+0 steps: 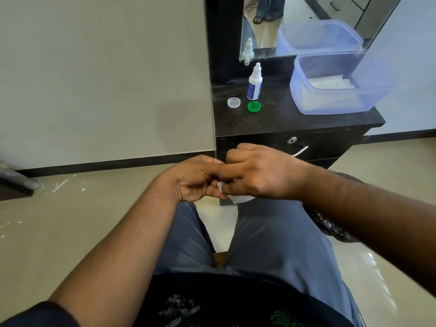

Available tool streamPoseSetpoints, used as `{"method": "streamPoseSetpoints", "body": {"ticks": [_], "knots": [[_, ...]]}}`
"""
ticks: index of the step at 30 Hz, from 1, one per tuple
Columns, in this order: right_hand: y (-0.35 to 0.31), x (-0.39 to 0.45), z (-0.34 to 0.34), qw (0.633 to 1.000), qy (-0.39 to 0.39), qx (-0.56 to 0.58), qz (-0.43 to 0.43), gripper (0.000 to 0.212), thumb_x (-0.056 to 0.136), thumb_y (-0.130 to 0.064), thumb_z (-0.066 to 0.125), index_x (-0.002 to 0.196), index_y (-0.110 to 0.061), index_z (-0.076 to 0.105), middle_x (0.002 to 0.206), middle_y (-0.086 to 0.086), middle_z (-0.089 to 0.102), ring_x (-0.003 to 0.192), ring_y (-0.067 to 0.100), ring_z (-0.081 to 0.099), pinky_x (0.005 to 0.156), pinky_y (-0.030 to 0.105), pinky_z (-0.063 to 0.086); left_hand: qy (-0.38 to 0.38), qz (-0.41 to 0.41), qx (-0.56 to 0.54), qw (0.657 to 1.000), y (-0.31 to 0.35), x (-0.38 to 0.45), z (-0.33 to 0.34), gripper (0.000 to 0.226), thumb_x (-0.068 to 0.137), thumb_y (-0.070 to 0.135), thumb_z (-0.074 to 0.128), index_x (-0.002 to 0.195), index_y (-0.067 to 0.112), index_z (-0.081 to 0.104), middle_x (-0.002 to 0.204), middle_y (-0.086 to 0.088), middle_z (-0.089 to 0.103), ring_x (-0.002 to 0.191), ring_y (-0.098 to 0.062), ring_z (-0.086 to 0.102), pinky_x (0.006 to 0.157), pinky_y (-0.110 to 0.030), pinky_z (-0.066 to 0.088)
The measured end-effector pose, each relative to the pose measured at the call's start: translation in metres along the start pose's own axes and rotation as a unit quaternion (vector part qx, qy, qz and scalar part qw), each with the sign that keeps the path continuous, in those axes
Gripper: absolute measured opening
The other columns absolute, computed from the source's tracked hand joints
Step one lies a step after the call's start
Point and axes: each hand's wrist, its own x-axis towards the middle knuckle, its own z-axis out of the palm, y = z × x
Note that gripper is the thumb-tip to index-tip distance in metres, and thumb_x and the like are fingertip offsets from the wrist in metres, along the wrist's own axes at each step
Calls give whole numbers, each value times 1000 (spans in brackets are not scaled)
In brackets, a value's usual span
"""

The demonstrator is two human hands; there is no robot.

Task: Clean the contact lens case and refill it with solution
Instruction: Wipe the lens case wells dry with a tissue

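Both hands meet above the person's lap, just in front of the dark surface's front edge. The left hand (197,179) has its fingers curled inward, and the right hand (253,172) is curled against it from the other side; a piece of white tissue (237,198) shows between and below them, pinched by the right hand's thumb and fingers. Whatever else the left hand holds is hidden by the fingers, so the contact lens case itself cannot be made out there. Two caps lie on the surface (295,119) near its left edge, well apart from the hands: a clear white cap (234,102) lying open side up and, just to its right, a green cap (254,106), the two close but not touching. Directly behind them stands the solution bottle (255,83), upright, white with a blue label and a pointed nozzle, near the back edge below a mirror (271,24). Toward the right edge sits a translucent blue plastic tub (306,95) with white material lying in its bottom. Below the front edge, a drawer front with a keyhole (292,140) and a metal handle (302,151) shows just behind the right hand's knuckles.
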Motion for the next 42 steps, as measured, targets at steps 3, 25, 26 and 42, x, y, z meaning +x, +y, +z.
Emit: {"method": "streamPoseSetpoints", "body": {"ticks": [3, 25, 26, 42], "knots": [[8, 1, -4, 1000, -2, -25, 17, 12, 90, -12, 60, 88, -16, 71, 86, 4, 64, 70, 25, 52, 60, 34, 38, 20, 11, -16, 1000, 5, -2, 4, 11, 90, 6, 60, 90, -5, 65, 82, -19, 68, 68, -23, 71, 63, -34, 62], [-52, 18, 35, 743, 179, 268, 586, 9, 84, -18, 71, 91, -15, 76, 80, -7, 56, 78, 10, 53, 63, 21, 45, 335, 167, -89, 923, -17, -2, 26, 16, 77, -3, 63, 64, 6, 62, 50, -5, 53, 46, -16, 46, 47, -24, 37], [-52, 19, 35, 750, 176, 250, 586, 9, 85, -19, 70, 90, -15, 76, 82, -5, 58, 82, 12, 54, 63, 22, 45, 334, 166, -84, 924, -17, -2, 26, 16, 77, -2, 62, 64, 6, 61, 49, -5, 53, 46, -16, 47, 47, -23, 38], [-44, 15, 41, 892, 126, 56, 430, 26, 84, -23, 55, 66, -14, 72, 61, 1, 54, 63, 15, 39, 51, 30, 35, 352, 163, -2, 922, -24, 0, 27, 20, 79, 0, 57, 62, 11, 58, 56, -8, 55, 48, -19, 51, 45, -25, 46]]}}
